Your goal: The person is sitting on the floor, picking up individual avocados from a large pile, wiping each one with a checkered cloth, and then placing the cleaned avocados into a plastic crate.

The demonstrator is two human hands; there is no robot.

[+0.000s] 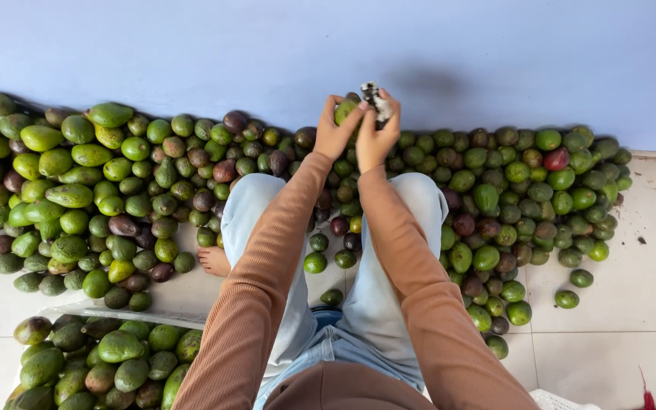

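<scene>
My left hand (pixel 333 133) grips a green avocado (pixel 345 111), held out in front of me above the pile. Pressed right against it, my right hand (pixel 377 135) holds a small dark tool (pixel 374 99) with a pale patterned end at the top of the fruit. Both arms wear rust-brown sleeves and stretch forward over my knees in light blue jeans. Much of the avocado is hidden by my fingers.
A broad heap of green and dark purple avocados (pixel 100 190) spreads along the pale blue wall (pixel 267 45) on both sides of my legs. A clear tray (pixel 100 357) filled with avocados stands at lower left. A bare foot (pixel 214 260) rests on the white floor tiles (pixel 632 304).
</scene>
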